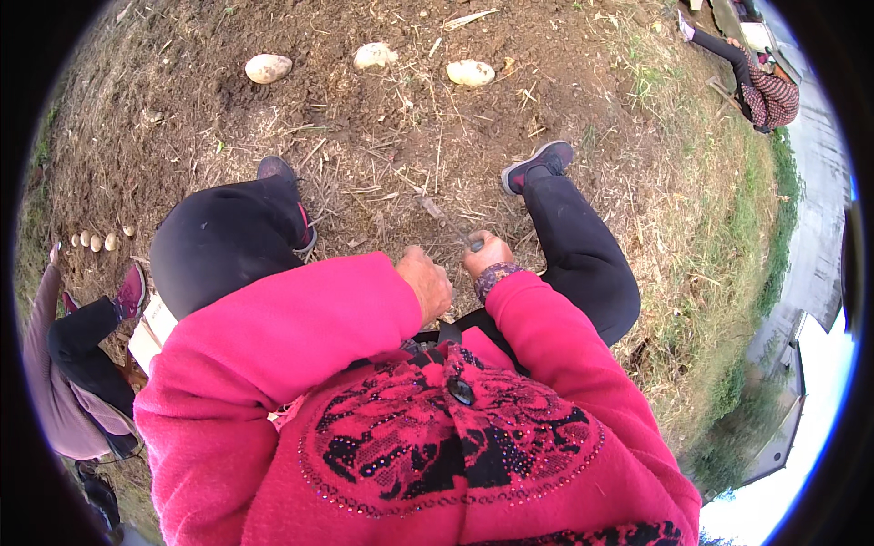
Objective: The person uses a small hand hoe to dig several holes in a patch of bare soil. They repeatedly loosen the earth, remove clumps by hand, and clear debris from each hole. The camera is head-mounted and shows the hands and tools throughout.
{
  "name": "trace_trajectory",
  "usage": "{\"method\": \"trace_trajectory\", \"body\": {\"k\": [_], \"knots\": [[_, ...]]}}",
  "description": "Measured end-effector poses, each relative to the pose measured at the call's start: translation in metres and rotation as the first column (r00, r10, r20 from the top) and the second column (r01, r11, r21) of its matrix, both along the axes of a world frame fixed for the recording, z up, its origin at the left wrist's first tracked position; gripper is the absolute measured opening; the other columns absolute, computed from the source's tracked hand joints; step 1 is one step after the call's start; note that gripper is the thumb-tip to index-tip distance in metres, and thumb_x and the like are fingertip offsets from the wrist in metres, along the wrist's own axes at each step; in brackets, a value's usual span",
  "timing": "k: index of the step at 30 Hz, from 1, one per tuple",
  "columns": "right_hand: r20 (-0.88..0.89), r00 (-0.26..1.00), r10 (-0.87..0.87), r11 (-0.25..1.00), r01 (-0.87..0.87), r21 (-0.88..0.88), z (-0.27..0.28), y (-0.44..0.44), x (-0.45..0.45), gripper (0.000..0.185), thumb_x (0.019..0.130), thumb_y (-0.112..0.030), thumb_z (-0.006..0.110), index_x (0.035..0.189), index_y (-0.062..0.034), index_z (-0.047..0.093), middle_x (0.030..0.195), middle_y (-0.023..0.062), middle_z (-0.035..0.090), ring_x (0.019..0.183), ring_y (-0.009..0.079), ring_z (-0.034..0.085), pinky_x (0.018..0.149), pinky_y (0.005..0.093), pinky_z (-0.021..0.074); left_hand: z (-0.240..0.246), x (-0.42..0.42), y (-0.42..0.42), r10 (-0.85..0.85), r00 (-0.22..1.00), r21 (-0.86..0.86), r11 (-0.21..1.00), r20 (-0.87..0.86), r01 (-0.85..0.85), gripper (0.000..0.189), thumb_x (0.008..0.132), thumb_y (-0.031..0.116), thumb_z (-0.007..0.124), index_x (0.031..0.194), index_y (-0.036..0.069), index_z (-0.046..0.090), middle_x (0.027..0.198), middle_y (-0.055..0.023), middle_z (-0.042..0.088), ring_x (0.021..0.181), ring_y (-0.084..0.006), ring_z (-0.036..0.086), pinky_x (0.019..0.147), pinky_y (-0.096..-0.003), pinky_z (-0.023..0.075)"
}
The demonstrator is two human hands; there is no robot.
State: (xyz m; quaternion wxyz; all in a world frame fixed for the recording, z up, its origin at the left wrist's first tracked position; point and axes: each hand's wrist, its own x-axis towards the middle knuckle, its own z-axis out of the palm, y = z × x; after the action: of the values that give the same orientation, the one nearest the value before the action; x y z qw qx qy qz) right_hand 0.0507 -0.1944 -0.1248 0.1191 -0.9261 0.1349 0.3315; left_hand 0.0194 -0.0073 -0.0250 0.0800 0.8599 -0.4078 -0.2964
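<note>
My right hand [486, 256] is closed around a small hand tool [447, 222]. Its thin shaft points away from me and ends in a flatter, soil-coloured tip just above the straw-strewn ground. Beside it, close to my lap, my left hand [427, 283] has curled fingers; its palm is hidden and nothing shows in it. Beyond my shoes, three pale oval tubers lie spaced apart on the soil: a left one [268, 69], a middle one [375, 55] and a right one [470, 73]. Soil clings to them.
My left shoe [278, 169] and right shoe [539, 166] flank the bare soil [382, 164]. A seated person [89, 382] is at left, near several pale tubers [95, 241]. Another person [768, 95] sits at upper right, by a paved strip [812, 205].
</note>
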Motion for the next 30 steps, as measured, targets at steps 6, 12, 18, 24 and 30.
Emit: {"method": "trace_trajectory", "body": {"k": [6,12,18,24,30], "knots": [[-0.049,0.986,-0.159,0.934,0.166,0.317,-0.018,-0.011,0.002,0.034,0.072,-0.014,0.071,0.104,-0.0045,0.064,0.081,0.0108,0.068,0.07,0.0218,0.067,0.067,0.0355,0.0541,-0.01,0.001,0.004,0.048,0.999,0.017,0.999,0.006,-0.048,0.013,0.083,0.021,0.057,0.089,0.014,0.067,0.084,-0.0022,0.066,0.082,-0.0198,0.066,0.068,-0.0385,0.0436],[-0.004,0.846,-0.533,0.632,0.402,0.662,-0.003,0.01,0.056,0.024,0.072,-0.004,0.07,0.095,0.0009,0.063,0.069,0.0032,0.062,0.054,0.0105,0.057,0.048,0.0286,0.0486,-0.011,0.005,0.011,0.099,0.992,-0.04,0.995,0.076,-0.097,0.012,0.084,0.021,0.056,0.088,0.013,0.065,0.083,-0.0016,0.064,0.081,-0.0188,0.064,0.07,-0.0385,0.0425],[0.066,0.945,0.32,0.947,-0.319,-0.023,0.025,0.01,0.062,0.025,0.076,-0.024,0.063,0.1,-0.018,0.066,0.087,0.0188,0.068,0.088,0.0379,0.065,0.081,0.0467,0.0509,-0.004,0.004,0.017,0.052,0.999,0.028,0.998,-0.002,-0.052,0.014,0.086,0.02,0.055,0.092,0.012,0.066,0.084,-0.0017,0.064,0.084,-0.0192,0.064,0.071,-0.0376,0.0427],[0.031,0.959,0.283,0.954,-0.285,0.089,-0.016,0.008,0.028,0.031,0.075,-0.016,0.066,0.105,-0.0081,0.063,0.082,0.0135,0.069,0.077,0.026,0.068,0.07,0.0377,0.0536,-0.002,-0.002,0.012,0.029,0.997,0.016,0.999,-0.069,-0.028,0.016,0.086,0.021,0.055,0.094,0.012,0.066,0.087,-0.0019,0.064,0.085,-0.0197,0.064,0.072,-0.0379,0.0427],[-0.209,0.709,-0.673,0.447,0.616,0.648,-0.056,0.084,0.08,0.026,0.075,-0.002,0.068,0.099,0.0007,0.062,0.07,0.0084,0.063,0.047,0.0133,0.057,0.043,0.0264,0.0491,-0.009,-0.005,0.017,0.056,0.998,0.015,0.998,-0.042,-0.055,0.017,0.087,0.022,0.054,0.094,0.013,0.066,0.085,-0.0023,0.065,0.082,-0.0202,0.064,0.071,-0.0385,0.0422]]}}
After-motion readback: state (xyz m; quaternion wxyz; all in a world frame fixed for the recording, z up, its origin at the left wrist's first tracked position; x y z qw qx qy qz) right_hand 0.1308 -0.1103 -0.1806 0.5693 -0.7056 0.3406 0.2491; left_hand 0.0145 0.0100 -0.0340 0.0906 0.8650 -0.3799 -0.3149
